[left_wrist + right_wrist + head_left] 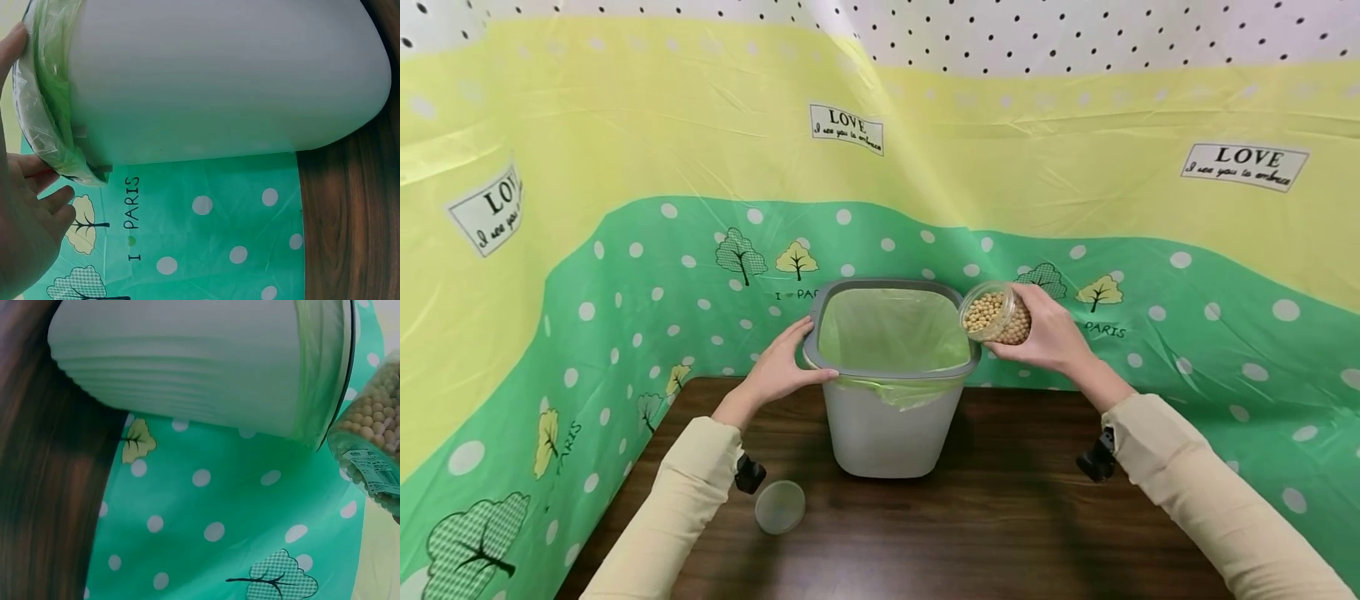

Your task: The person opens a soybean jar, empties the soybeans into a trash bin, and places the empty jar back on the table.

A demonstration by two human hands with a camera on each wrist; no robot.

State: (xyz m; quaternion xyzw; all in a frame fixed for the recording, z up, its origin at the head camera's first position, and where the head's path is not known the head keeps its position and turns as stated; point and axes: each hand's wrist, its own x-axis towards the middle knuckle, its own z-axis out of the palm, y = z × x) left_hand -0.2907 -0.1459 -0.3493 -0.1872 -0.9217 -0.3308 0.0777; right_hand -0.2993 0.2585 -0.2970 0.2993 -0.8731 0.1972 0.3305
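Observation:
A grey-white trash can (887, 429) with a grey rim stands upright on the table, lined with a thin green bag (891, 329). My left hand (778, 367) holds the can's left front corner, thumb on the front of the rim and fingers along its left side; the left wrist view shows this hand (31, 212) at the rim too. My right hand (1051, 333) grips a clear plastic jar (997, 315) full of round, pale yellow beans, tilted toward the can at its right rim. The jar's mouth is uncovered. In the right wrist view, the jar (372, 440) shows a printed label.
A round translucent lid (780, 507) lies on the dark wooden table (917, 542), left of the can and near my left forearm. A green and yellow patterned cloth (1150, 275) hangs close behind the can and along the left side.

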